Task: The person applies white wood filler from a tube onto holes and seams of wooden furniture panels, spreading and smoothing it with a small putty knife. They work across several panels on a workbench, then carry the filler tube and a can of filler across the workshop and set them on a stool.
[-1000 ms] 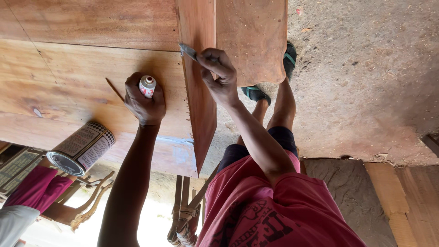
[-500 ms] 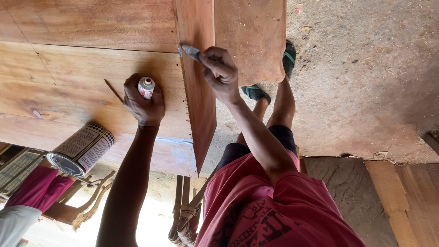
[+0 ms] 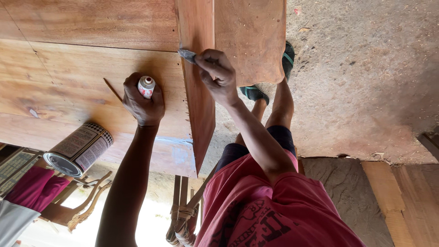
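Note:
My right hand (image 3: 219,73) is shut on a small metal scraper (image 3: 186,55). Its blade touches the seam where a narrow upright wooden board (image 3: 201,114) meets a wide flat wooden panel (image 3: 91,59). My left hand (image 3: 144,103) rests on the flat panel to the left of the upright board. It grips a small bottle (image 3: 146,86) with a white cap and a red label. A thin wooden stick (image 3: 112,89) lies on the panel just beside my left hand.
A round tin can (image 3: 80,148) with a checkered rim sits near the panel's lower left edge. A curved-edged wooden piece (image 3: 251,36) stands behind the upright board, near my sandalled feet (image 3: 288,57). Dusty ground (image 3: 366,91) lies right. Carved wood (image 3: 87,201) and pink cloth (image 3: 32,187) lie lower left.
My right hand has shifted the scraper slightly along the seam. My left hand and the bottle have stayed in place.

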Tool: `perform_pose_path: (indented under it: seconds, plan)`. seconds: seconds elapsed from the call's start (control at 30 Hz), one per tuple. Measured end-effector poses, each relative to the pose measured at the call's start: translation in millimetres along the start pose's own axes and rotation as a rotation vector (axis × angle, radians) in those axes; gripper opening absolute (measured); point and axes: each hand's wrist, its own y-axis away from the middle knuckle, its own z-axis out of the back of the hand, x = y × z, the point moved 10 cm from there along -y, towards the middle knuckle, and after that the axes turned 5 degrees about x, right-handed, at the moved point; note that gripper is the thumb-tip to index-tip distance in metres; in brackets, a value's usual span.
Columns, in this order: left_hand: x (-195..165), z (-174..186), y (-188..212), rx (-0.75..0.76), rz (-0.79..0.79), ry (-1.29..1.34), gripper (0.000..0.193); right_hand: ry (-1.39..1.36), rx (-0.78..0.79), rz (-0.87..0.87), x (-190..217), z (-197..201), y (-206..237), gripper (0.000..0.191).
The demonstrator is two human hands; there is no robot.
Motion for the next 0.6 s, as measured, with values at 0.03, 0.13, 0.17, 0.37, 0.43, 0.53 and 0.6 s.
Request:
perform_pose_path:
  seconds: [0.03, 0.13, 0.17, 0.37, 0.43, 0.53, 0.6]
  plan:
    - [0.3, -0.4, 0.2, 0.000, 0.000, 0.003, 0.027, -0.008, -0.013, 0.010, 0.0, -1.9, -0.9, 0.041]
    - [1.1, -0.4, 1.7, -0.007, -0.010, 0.003, 0.026, 0.045, -0.051, 0.062, -5.1, -1.1, -11.2, 0.041]
    - [1.6, 0.0, 2.5, -0.010, -0.011, -0.001, 0.026, 0.110, -0.059, 0.089, -5.8, 1.9, -15.5, 0.041]
    - [2.6, -0.3, 1.5, -0.012, 0.014, 0.006, 0.029, 0.203, 0.020, 0.081, 19.2, 11.3, -12.7, 0.041]
    - [-2.6, 0.2, -0.4, -0.022, -0.018, -0.006, 0.032, 0.300, 0.048, 0.034, 31.0, 15.5, -18.0, 0.044]
    - [-2.5, 0.7, -2.8, -0.018, 0.008, 0.018, 0.032, 0.534, 0.056, 0.023, 52.6, 36.5, -39.3, 0.045]
    - [-3.0, 0.9, -4.6, -0.017, 0.014, 0.027, 0.032, 0.716, 0.151, 0.098, 76.4, 43.4, -50.8, 0.039]
